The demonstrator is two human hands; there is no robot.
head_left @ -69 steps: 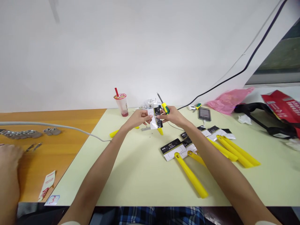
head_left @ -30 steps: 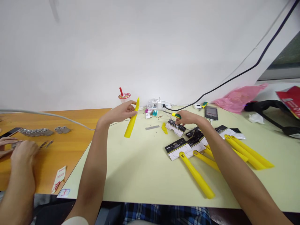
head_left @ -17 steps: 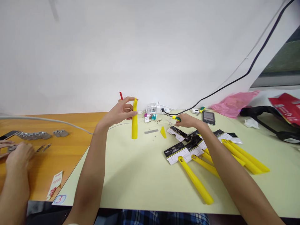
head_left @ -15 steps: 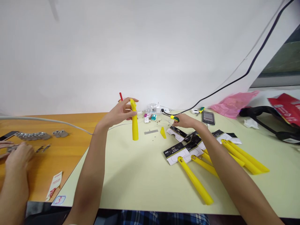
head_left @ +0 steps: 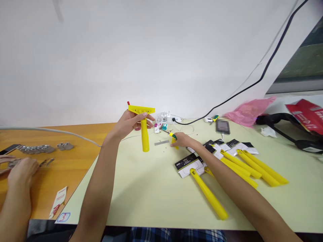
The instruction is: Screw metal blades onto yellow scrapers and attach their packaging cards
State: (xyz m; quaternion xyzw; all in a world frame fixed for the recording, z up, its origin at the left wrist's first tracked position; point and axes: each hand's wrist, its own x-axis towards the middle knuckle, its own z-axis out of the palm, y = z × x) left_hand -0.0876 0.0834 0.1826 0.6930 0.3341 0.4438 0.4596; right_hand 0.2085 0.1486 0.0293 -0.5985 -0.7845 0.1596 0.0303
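In the head view, my left hand (head_left: pixel 130 122) is closed round the neck of a yellow scraper handle (head_left: pixel 145 137), held upright above the table with its wide T-shaped head facing me. My right hand (head_left: pixel 183 139) grips a screwdriver (head_left: pixel 173 135) with a yellow and green handle, its shaft pointing left. The fingertips of that hand are at a small flat yellow plate (head_left: pixel 176 145) on the table, which they partly cover. A thin metal blade (head_left: pixel 162 143) lies just left of the right hand.
Several yellow handles (head_left: pixel 209 195) with black-and-white cards (head_left: pixel 186 164) lie under and beside my right forearm. Behind are small plastic cases (head_left: pixel 164 127), a power strip (head_left: pixel 165 117) and a screened device (head_left: pixel 223 127). A co-worker's hands (head_left: pixel 21 171) work at metal parts on the left.
My left hand has turned the scraper handle so its wide head faces me. My right hand, with the screwdriver, has moved left and down to the small yellow plate.
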